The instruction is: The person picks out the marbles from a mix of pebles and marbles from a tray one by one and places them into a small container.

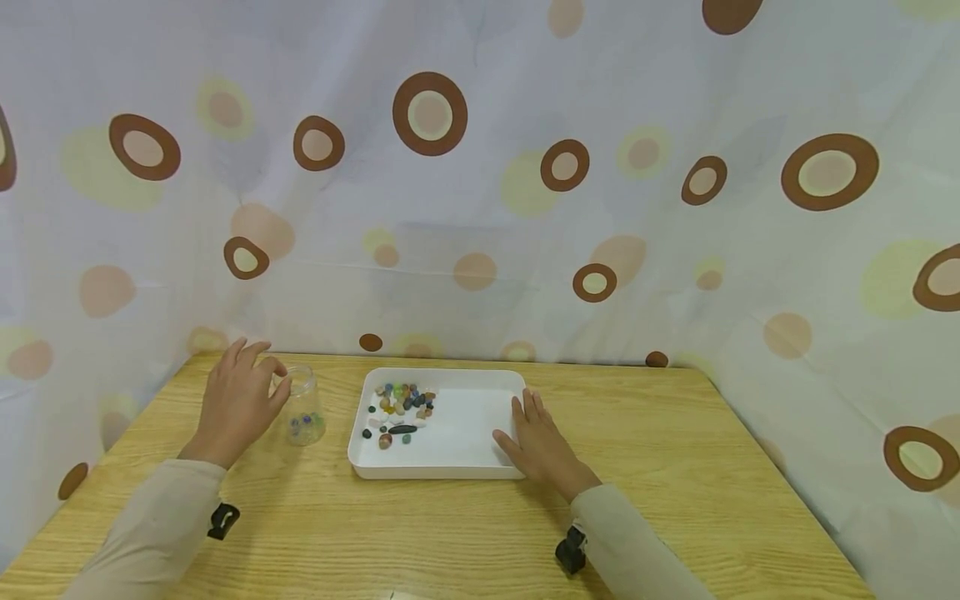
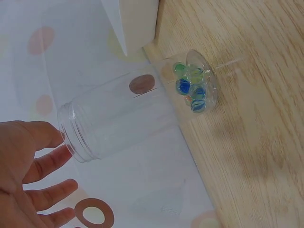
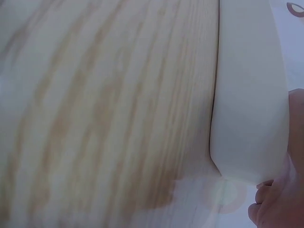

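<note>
A clear jar stands upright on the table, with several blue and green glass marbles at its bottom. My left hand is at the jar's mouth; thumb and forefinger come close together by the rim, the other fingers spread, and nothing shows between them. To the jar's right lies a white tray, its left half scattered with several small coloured stones. On the tray's right edge rests my right hand, fingers fairly straight. In the right wrist view the tray wall partly hides this hand.
The wooden table extends around the tray and jar. Behind it and at both sides hangs a pale curtain with brown, yellow and peach spots. The tray's corner stands beside the jar in the left wrist view.
</note>
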A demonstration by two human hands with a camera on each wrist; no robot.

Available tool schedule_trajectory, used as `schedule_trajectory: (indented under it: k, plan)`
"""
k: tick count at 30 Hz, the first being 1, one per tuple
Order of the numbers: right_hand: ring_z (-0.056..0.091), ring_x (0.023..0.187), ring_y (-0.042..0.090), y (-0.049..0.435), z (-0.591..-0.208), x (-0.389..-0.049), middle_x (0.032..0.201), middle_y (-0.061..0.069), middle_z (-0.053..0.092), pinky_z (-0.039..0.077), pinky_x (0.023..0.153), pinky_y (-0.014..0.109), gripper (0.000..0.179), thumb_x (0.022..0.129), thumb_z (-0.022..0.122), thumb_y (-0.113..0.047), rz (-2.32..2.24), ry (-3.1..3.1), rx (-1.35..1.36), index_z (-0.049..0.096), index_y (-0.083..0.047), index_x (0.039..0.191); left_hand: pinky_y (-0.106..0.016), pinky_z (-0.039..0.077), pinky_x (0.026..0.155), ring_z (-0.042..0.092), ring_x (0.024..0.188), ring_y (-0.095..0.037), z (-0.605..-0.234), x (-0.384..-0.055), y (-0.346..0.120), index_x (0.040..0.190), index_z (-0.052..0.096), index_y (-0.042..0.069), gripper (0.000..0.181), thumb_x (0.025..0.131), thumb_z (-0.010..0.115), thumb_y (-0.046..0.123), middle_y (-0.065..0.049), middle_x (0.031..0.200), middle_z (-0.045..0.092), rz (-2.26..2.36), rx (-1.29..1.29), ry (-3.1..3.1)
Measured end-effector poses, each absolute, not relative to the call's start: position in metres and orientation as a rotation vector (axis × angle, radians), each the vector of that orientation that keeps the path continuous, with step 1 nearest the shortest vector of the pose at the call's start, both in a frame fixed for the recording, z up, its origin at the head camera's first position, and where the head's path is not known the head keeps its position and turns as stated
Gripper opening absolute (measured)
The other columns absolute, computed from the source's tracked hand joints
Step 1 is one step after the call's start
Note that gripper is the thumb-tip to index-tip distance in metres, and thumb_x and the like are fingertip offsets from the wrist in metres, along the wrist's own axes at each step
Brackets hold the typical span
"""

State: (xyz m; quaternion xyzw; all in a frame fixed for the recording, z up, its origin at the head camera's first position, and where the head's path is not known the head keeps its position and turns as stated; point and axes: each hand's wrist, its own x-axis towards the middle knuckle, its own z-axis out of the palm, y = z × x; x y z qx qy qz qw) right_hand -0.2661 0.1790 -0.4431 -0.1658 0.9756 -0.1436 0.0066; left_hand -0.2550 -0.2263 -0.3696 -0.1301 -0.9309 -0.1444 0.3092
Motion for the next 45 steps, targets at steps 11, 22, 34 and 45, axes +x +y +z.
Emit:
schedule_trajectory:
  k: [11, 22, 34, 45]
  plan:
    - [0.001, 0.146, 0.040, 0.178, -0.441, -0.263, 0.156, 0.028, 0.004, 0.011, 0.117, 0.051, 0.072, 0.102, 0.038, -0.043, -0.470, 3.048, -0.473, 0.018, 0.008, 0.148, -0.069, 0.037, 0.092, 0.040, 0.122, -0.052, -0.368, -0.254, -0.225, 0.083, 0.067, -0.001, 0.009, 0.084, 0.067, 0.009, -0.030, 0.123, 0.055, -0.368, -0.356, -2.449]
    - [0.002, 0.145, 0.041, 0.177, -0.439, -0.261, 0.156, 0.029, 0.005, 0.013, 0.117, 0.052, 0.070, 0.102, 0.040, -0.040, -0.490, 3.041, -0.476, 0.019, 0.008, 0.148, -0.068, 0.036, 0.095, 0.040, 0.122, -0.052, -0.367, -0.261, -0.211, 0.085, 0.068, 0.000, 0.009, 0.082, 0.069, 0.009, -0.030, 0.121, 0.056, -0.357, -0.431, -2.453]
    - [0.003, 0.145, 0.041, 0.177, -0.443, -0.264, 0.156, 0.028, 0.005, 0.012, 0.117, 0.051, 0.069, 0.102, 0.041, -0.039, -0.489, 3.054, -0.477, 0.019, 0.007, 0.149, -0.064, 0.038, 0.098, 0.038, 0.128, -0.048, -0.372, -0.277, -0.168, 0.094, 0.070, 0.003, 0.015, 0.083, 0.070, 0.014, -0.027, 0.127, 0.055, -0.276, -0.511, -2.581]
    - [0.004, 0.145, 0.041, 0.179, -0.446, -0.265, 0.156, 0.027, 0.005, 0.014, 0.117, 0.051, 0.070, 0.102, 0.040, -0.040, -0.467, 3.073, -0.480, 0.020, 0.007, 0.149, -0.064, 0.033, 0.102, 0.029, 0.133, -0.052, -0.392, -0.295, -0.134, 0.118, 0.066, 0.006, 0.035, 0.089, 0.066, 0.026, -0.030, 0.137, 0.044, -0.291, -0.561, -2.803]
